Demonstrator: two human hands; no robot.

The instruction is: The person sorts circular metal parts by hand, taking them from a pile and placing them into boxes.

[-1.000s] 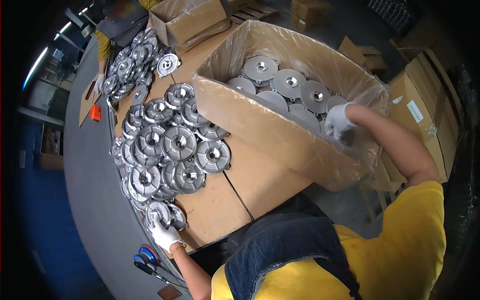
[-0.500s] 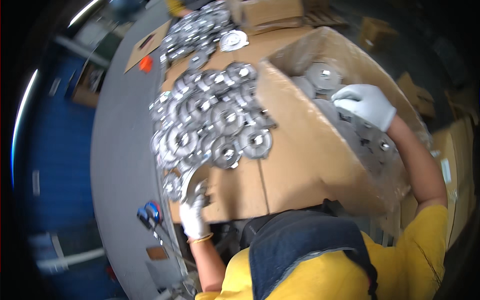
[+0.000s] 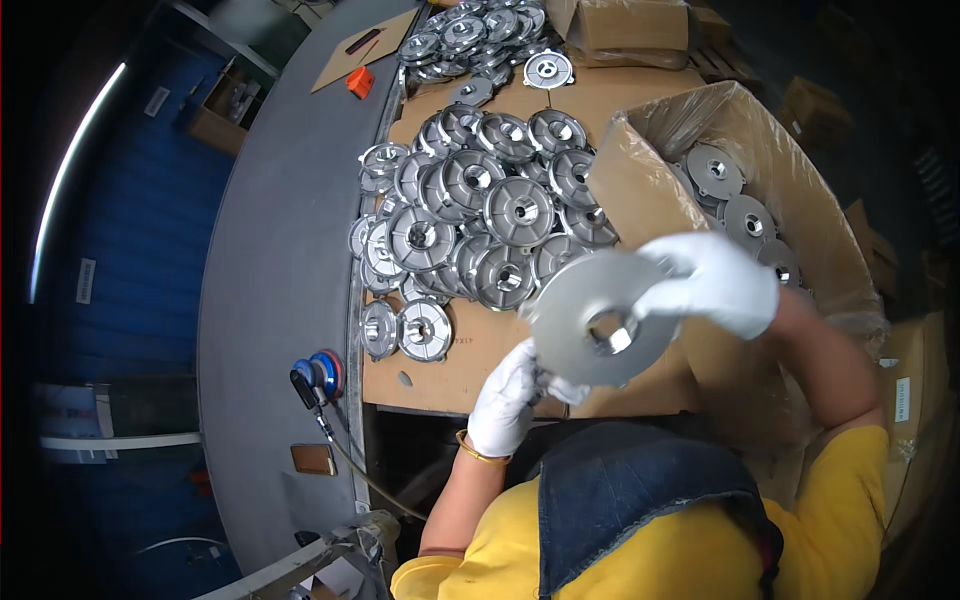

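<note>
A flat grey round metal cover with a hole in its middle is held up over the near side of the bench, its smooth face showing. My left hand, in a white glove, grips its lower left rim. From the right, my right hand, also gloved and slightly blurred, closes on the opposite edge, fingers over the face. Beyond the cover lies a heap of similar metal covers, mostly ribbed side up. Two of them, including one cover, lie at the heap's near left corner.
At right stands a plastic-lined cardboard box with more covers inside. A blue sander with a hose rests on the grey bench at left, near a brown rectangular item. Farther back are an orange object and another heap.
My right hand has come out of the box, leftward, onto the cover. My left hand has moved right, away from the heap's near left corner. The view has shifted.
</note>
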